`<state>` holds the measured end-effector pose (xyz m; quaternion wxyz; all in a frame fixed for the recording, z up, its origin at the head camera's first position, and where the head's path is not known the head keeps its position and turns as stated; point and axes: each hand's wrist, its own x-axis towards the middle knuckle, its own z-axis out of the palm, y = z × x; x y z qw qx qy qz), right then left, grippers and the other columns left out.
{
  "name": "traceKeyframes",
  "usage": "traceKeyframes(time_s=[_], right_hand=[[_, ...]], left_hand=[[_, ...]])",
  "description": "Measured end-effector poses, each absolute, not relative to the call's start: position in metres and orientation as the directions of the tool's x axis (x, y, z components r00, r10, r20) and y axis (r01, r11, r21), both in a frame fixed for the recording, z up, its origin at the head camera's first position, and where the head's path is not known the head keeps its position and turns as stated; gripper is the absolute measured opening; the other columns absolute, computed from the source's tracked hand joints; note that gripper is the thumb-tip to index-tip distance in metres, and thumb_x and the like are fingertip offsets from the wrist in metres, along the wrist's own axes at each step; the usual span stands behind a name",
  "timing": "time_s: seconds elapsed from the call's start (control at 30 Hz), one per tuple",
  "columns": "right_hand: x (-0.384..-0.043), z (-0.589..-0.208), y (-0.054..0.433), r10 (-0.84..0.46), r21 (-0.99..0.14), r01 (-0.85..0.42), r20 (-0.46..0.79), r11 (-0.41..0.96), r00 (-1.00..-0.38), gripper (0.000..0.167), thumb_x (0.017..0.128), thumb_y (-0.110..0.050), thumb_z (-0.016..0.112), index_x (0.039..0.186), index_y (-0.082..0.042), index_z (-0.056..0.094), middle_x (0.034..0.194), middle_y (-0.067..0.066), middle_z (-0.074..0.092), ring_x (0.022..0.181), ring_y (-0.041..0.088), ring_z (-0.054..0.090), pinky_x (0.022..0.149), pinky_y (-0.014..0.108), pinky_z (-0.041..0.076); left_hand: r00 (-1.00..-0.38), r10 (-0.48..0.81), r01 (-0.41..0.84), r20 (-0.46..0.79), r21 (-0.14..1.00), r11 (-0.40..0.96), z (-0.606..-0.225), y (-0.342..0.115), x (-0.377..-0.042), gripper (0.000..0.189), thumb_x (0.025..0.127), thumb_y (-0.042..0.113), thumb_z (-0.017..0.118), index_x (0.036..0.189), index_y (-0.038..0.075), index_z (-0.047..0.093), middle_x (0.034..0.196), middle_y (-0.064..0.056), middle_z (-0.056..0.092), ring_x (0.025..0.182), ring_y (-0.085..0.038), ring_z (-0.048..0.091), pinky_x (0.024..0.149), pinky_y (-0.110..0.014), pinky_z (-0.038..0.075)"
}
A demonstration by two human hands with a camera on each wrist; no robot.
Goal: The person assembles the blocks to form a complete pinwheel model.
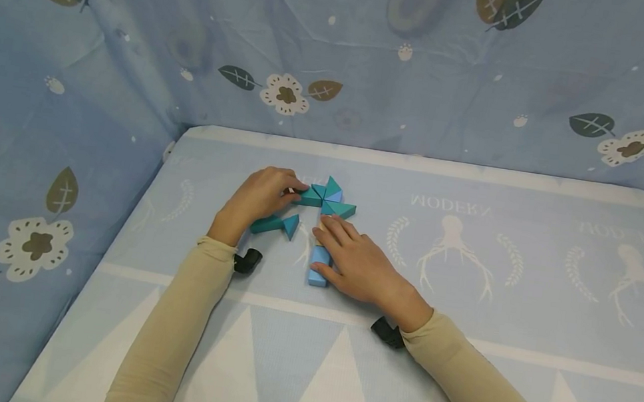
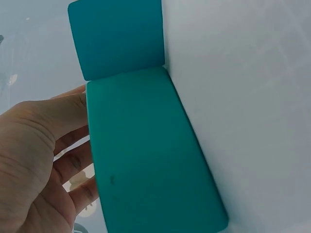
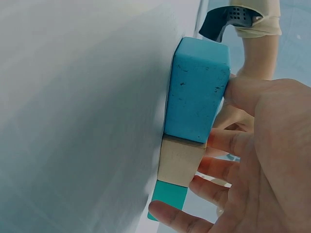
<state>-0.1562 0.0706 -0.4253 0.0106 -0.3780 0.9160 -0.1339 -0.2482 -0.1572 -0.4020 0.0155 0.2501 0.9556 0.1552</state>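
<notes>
My left hand (image 1: pixel 262 195) pinches a teal triangular block (image 1: pixel 311 198) between thumb and forefinger, at the left side of a pinwheel of teal and blue triangular blocks. Below the pinwheel runs a column with a plain wooden block (image 3: pixel 180 160) and a light blue block (image 1: pixel 319 268). Across this column rests my right hand (image 1: pixel 359 262), its fingers spread and fairly straight. Its thumb touches the blue block, and its fingers lie along the wooden block up to a teal block (image 3: pixel 170 193). The right hand partly hides the column in the head view.
Close below my left hand lie a loose teal block (image 1: pixel 267 224) and a blue-teal triangular block (image 1: pixel 291 226), touching each other. They sit on a patterned pale blue tablecloth (image 1: pixel 501 317). A printed blue curtain (image 1: pixel 369 113) hangs behind the table and along its left side.
</notes>
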Motion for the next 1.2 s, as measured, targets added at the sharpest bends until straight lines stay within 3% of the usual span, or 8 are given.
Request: traceKeyframes(time_s=[1.2], right_hand=[[-0.1559,-0.4257,0.0712,-0.697,-0.246,-0.694,0.091,0.676,-0.711,0.061,0.100,-0.044,0.052,0.148,-0.009,0.043,0.157,0.012,0.033,0.146,0.028,0.029,0.096,0.051,0.049]], left_hand=[[-0.858,0.504,0.510,0.094,0.258,0.820,-0.4044,-0.1562,-0.2471,0.029,0.093,0.018,0.068,0.122,0.013,0.071,0.102,-0.007,0.069,0.082,-0.021,0.063,0.073,-0.035,0.052]])
